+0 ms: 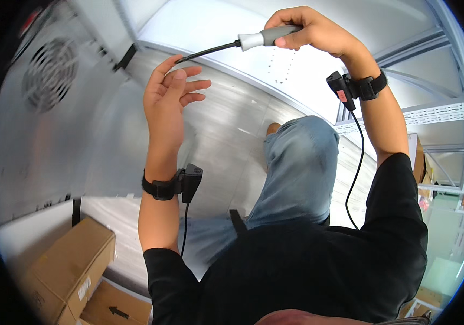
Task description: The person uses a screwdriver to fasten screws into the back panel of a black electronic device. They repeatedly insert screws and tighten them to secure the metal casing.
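My right hand (310,33) is wrapped round the handle of a screwdriver (252,41), at the upper middle. The handle is grey with a pale collar, and a long black shaft runs from it down to the left. At the shaft's tip is my left hand (168,100). Its forefinger meets or nearly meets the tip, while the other fingers are spread apart. Whether some small part sits at the tip, I cannot tell. Close beside my left hand stands a large grey metal panel (96,135) with a round slotted vent (50,75).
A white shelf (188,24) lies beyond my hands, with a perforated metal rack frame (432,112) at right. Cardboard boxes (72,265) sit at lower left. Black wrist devices (188,181) with cables are strapped to both forearms. My jeans-clad knee (302,157) rises mid-view above the grey floor (232,130).
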{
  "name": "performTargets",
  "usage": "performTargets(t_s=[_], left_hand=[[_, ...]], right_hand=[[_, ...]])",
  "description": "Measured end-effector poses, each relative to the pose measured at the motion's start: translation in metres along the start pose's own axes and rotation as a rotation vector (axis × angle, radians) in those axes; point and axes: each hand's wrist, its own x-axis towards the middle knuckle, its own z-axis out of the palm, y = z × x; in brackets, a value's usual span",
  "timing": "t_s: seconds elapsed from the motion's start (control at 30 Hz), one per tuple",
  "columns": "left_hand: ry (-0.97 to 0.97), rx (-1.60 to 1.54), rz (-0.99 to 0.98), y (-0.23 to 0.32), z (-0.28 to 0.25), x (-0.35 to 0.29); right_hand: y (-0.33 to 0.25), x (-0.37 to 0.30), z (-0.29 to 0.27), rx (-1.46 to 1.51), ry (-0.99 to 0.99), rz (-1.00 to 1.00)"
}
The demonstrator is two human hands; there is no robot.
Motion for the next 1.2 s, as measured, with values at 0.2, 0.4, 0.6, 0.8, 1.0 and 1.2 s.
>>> performTargets(t_s=[0.2,0.4,0.6,0.8,1.0,1.2], left_hand=[[-0.115,0.199,-0.245,-0.147,0.069,0.086],[-0.243,0.425,-0.402,-0.300,0.167,0.157],[-0.356,0.775,-0.244,-0.407,0.261,0.226],[-0.309,0.993,-0.257,-0.477,0.304,0.274],[-0.352,1.270,-0.174,-0.500,0.320,0.288],[-0.222,0.801,-0.461,-0.473,0.318,0.286]], right_hand=[[0.214,-0.026,-0.036,0.198,0.224,0.224],[0.399,-0.062,0.002,0.734,0.544,0.492],[0.489,-0.092,0.035,0.980,0.691,0.636],[0.529,-0.110,0.045,1.053,0.740,0.721],[0.541,-0.112,0.049,1.095,0.717,0.728],[0.541,-0.102,0.045,1.052,0.625,0.673]])
